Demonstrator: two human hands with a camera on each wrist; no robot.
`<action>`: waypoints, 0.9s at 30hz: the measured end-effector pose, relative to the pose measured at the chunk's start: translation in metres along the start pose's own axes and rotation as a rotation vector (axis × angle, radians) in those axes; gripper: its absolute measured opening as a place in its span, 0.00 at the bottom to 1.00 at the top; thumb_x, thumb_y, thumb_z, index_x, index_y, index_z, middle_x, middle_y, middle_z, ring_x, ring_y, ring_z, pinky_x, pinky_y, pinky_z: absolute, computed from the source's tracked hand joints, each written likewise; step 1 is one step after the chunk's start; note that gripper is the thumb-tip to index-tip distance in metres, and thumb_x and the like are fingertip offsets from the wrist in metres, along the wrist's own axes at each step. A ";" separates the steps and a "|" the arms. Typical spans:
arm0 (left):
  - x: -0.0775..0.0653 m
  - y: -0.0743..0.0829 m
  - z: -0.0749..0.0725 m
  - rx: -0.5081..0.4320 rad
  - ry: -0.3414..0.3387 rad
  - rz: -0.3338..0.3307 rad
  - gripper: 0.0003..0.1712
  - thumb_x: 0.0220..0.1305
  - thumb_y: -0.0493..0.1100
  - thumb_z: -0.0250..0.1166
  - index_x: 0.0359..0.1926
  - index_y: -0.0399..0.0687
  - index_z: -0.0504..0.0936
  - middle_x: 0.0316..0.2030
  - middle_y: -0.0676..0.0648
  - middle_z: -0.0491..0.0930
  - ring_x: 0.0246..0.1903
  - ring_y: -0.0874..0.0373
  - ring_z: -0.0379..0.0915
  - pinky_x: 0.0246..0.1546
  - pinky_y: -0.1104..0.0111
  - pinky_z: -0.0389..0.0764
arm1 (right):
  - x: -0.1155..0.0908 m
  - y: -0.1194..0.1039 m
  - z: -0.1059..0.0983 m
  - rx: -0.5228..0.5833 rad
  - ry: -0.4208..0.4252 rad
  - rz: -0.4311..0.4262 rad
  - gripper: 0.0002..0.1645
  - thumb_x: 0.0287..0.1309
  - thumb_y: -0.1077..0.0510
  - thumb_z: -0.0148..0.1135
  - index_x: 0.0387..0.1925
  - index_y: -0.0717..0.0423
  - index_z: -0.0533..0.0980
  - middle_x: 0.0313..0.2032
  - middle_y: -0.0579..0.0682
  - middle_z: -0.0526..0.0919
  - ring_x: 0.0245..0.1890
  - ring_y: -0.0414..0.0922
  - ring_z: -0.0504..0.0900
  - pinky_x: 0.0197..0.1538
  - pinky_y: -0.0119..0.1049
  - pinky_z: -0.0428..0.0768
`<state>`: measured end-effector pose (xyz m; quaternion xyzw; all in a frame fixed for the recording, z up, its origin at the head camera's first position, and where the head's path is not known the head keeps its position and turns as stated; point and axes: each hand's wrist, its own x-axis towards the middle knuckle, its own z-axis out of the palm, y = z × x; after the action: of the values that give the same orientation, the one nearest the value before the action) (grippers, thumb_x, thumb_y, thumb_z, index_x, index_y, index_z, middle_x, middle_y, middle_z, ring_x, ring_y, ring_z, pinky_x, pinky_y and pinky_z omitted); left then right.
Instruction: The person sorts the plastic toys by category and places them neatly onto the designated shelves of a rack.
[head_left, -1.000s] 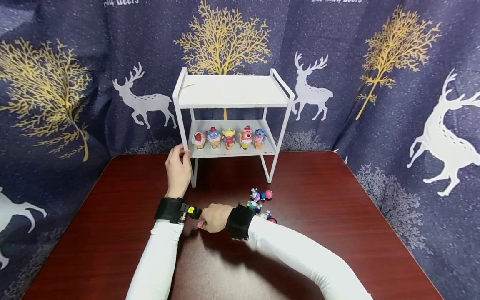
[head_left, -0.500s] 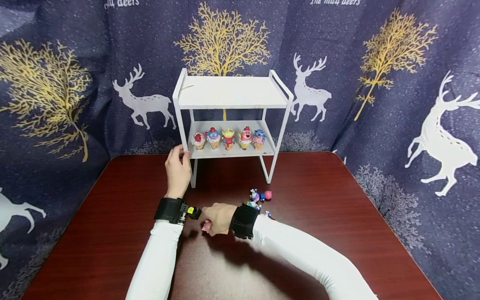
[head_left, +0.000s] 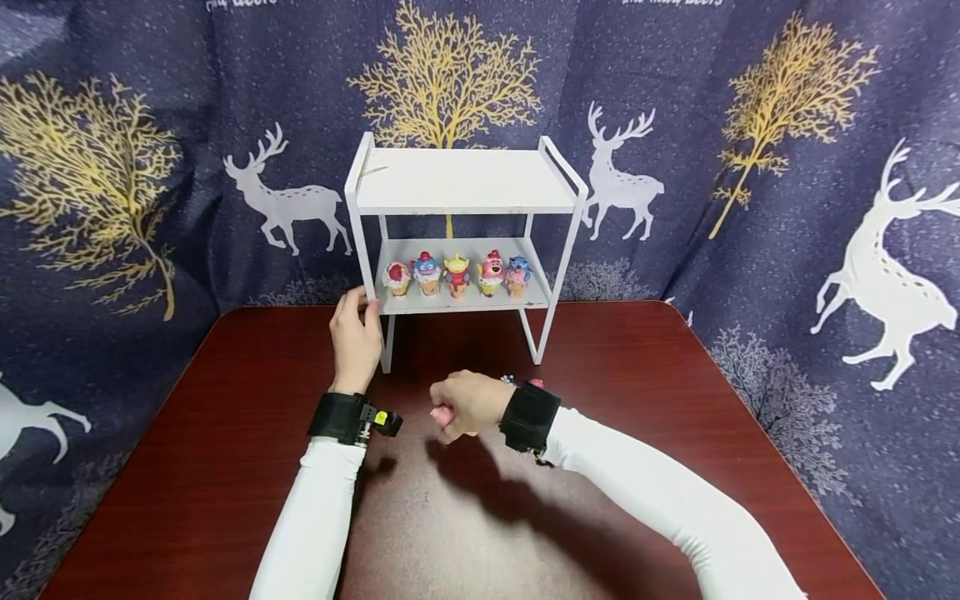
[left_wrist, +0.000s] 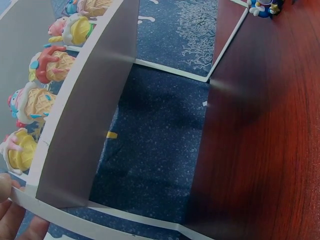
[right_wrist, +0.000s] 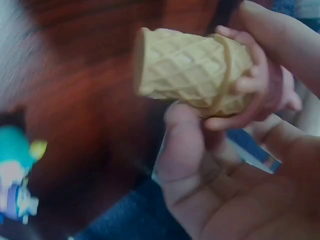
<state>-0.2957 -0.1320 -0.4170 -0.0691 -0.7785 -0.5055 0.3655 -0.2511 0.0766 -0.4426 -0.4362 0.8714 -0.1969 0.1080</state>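
Observation:
In the head view my left hand (head_left: 356,340) grips the left post of a small white two-tier rack (head_left: 465,179); the left wrist view shows its fingertips (left_wrist: 11,217) curled round the frame. My right hand (head_left: 480,402) pinches an ice-cream-cone figurine (right_wrist: 187,67) over the table, in front of the rack. This figurine has a tan waffle cone and a pink top, and in the right wrist view it lies sideways between thumb and fingers. On the rack's lower shelf stands a row of several ice-cream-cone figurines (head_left: 457,277), upright and facing the front.
Small toy figures, one with a pink round part (head_left: 536,383), lie on the dark red table (head_left: 637,400), partly hidden behind the right hand and wrist. A green-and-white toy (right_wrist: 14,167) shows blurred in the right wrist view. A deer-print cloth (head_left: 300,100) hangs behind.
My right hand, with the cone figurine in it, has moved right and away from me towards the rack, clear of the left wrist. The left hand has stayed on the post.

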 end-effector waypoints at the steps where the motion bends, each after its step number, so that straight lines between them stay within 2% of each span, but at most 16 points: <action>1: 0.000 0.000 0.000 -0.001 0.000 0.000 0.12 0.70 0.34 0.59 0.50 0.32 0.78 0.40 0.35 0.77 0.36 0.44 0.75 0.36 0.60 0.74 | -0.009 -0.021 -0.022 -0.128 -0.021 0.096 0.21 0.40 0.55 0.79 0.23 0.49 0.70 0.23 0.41 0.68 0.28 0.38 0.69 0.30 0.30 0.68; 4: 0.000 0.000 0.000 -0.003 -0.001 -0.001 0.12 0.70 0.34 0.59 0.50 0.32 0.78 0.40 0.35 0.77 0.35 0.45 0.75 0.36 0.60 0.73 | -0.021 -0.033 -0.044 -0.106 0.017 0.098 0.19 0.41 0.60 0.76 0.25 0.52 0.70 0.21 0.40 0.68 0.26 0.36 0.70 0.28 0.27 0.66; 9: 0.000 -0.001 0.000 0.002 0.000 0.004 0.12 0.70 0.34 0.59 0.50 0.32 0.78 0.40 0.35 0.77 0.37 0.45 0.75 0.36 0.60 0.74 | -0.030 -0.021 -0.055 -0.086 0.088 0.070 0.15 0.45 0.62 0.69 0.30 0.49 0.70 0.22 0.37 0.70 0.25 0.34 0.71 0.30 0.28 0.69; 13: 0.000 -0.001 -0.001 0.002 0.003 0.009 0.12 0.69 0.34 0.59 0.50 0.32 0.78 0.40 0.35 0.77 0.37 0.44 0.75 0.37 0.59 0.74 | -0.037 -0.014 -0.063 -0.110 0.134 0.025 0.08 0.52 0.60 0.66 0.35 0.52 0.76 0.22 0.38 0.72 0.27 0.36 0.72 0.33 0.31 0.72; 16: 0.000 -0.001 -0.001 0.003 0.004 0.010 0.12 0.69 0.34 0.59 0.50 0.32 0.78 0.39 0.35 0.76 0.36 0.44 0.75 0.36 0.59 0.74 | -0.044 -0.011 -0.069 -0.108 0.178 -0.009 0.03 0.59 0.58 0.65 0.32 0.52 0.78 0.22 0.39 0.70 0.27 0.37 0.71 0.33 0.32 0.71; 18: 0.000 -0.001 -0.001 0.003 0.001 0.009 0.12 0.70 0.34 0.59 0.50 0.32 0.78 0.40 0.35 0.76 0.36 0.44 0.75 0.37 0.59 0.75 | -0.048 -0.007 -0.073 -0.074 0.207 -0.015 0.07 0.60 0.55 0.66 0.29 0.50 0.77 0.21 0.38 0.67 0.26 0.36 0.69 0.31 0.31 0.69; 20: 0.000 -0.001 0.000 0.004 -0.002 0.008 0.12 0.70 0.34 0.59 0.51 0.32 0.78 0.40 0.35 0.76 0.37 0.44 0.75 0.37 0.59 0.75 | -0.053 -0.003 -0.076 -0.009 0.218 0.017 0.10 0.61 0.53 0.67 0.27 0.50 0.76 0.19 0.38 0.65 0.23 0.35 0.67 0.28 0.30 0.66; 22: 0.000 0.000 0.000 0.005 -0.003 0.008 0.12 0.70 0.34 0.59 0.51 0.32 0.78 0.40 0.35 0.76 0.37 0.44 0.76 0.37 0.59 0.75 | -0.058 0.001 -0.080 0.095 0.206 0.092 0.12 0.61 0.50 0.67 0.27 0.51 0.76 0.17 0.38 0.65 0.19 0.35 0.67 0.25 0.29 0.66; 27: 0.000 0.000 -0.001 0.003 0.002 0.012 0.11 0.70 0.34 0.59 0.50 0.32 0.78 0.40 0.35 0.76 0.37 0.44 0.75 0.37 0.59 0.75 | -0.069 0.014 -0.086 0.487 0.138 0.295 0.13 0.59 0.50 0.69 0.32 0.55 0.78 0.18 0.45 0.74 0.13 0.42 0.72 0.17 0.30 0.69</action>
<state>-0.2957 -0.1325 -0.4165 -0.0725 -0.7785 -0.5023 0.3694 -0.2507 0.1609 -0.3700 -0.2518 0.8577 -0.4117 0.1776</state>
